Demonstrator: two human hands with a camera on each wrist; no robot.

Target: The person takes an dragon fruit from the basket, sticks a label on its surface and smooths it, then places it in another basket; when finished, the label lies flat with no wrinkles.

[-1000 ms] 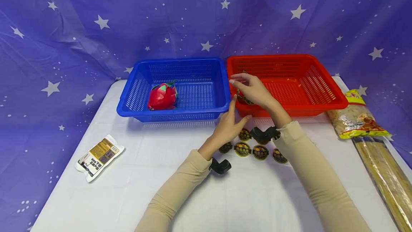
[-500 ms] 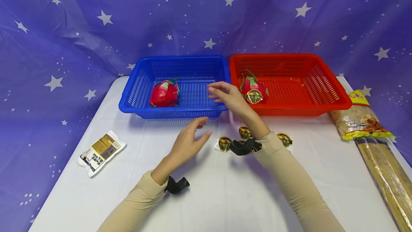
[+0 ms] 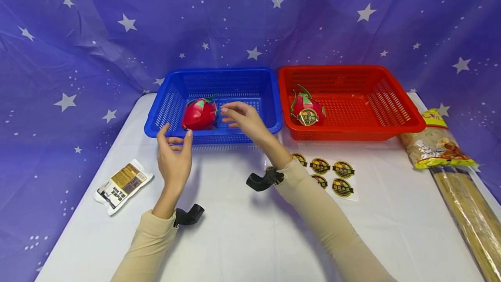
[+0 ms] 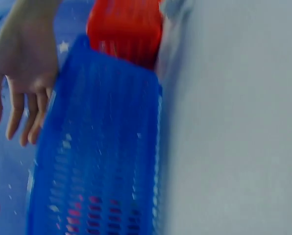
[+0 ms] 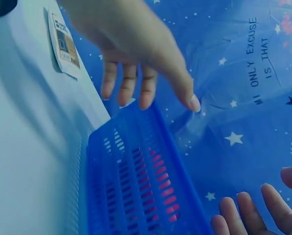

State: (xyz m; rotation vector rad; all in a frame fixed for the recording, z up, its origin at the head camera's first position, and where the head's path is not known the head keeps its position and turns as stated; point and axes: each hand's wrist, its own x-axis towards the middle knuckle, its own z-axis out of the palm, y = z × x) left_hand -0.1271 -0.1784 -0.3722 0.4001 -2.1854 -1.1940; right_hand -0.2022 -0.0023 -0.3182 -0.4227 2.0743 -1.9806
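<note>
My left hand (image 3: 174, 162) hovers before the front left rim of the blue plastic basket (image 3: 242, 136), its fingers apart and holding nothing. Loosely bent, the fingers of my right hand (image 3: 250, 126) hang over that basket, just right of a red dragon fruit (image 3: 199, 115) with green scales. Nothing is held there either, and a small gap separates the fingertips from the fruit. Inside the red basket (image 3: 352, 134), a second dragon fruit (image 3: 302, 102) carries a round black-and-gold sticker (image 3: 307, 117) on its front. Through the blue basket's slots, pink-red fruit shows in the right wrist view.
A clear sheet with several round stickers (image 3: 342, 169) lies on the white table (image 3: 235, 238), partly behind my right forearm. At left is a white-and-brown pouch (image 3: 123, 187). A yellow-ended food bag (image 3: 436, 142) and a long clear pack (image 3: 465, 212) lie at right.
Both hands have moved left, from beside the stickered dragon fruit in the red basket to the blue basket. The stickered fruit, earlier covered by the right hand, is now in view.
</note>
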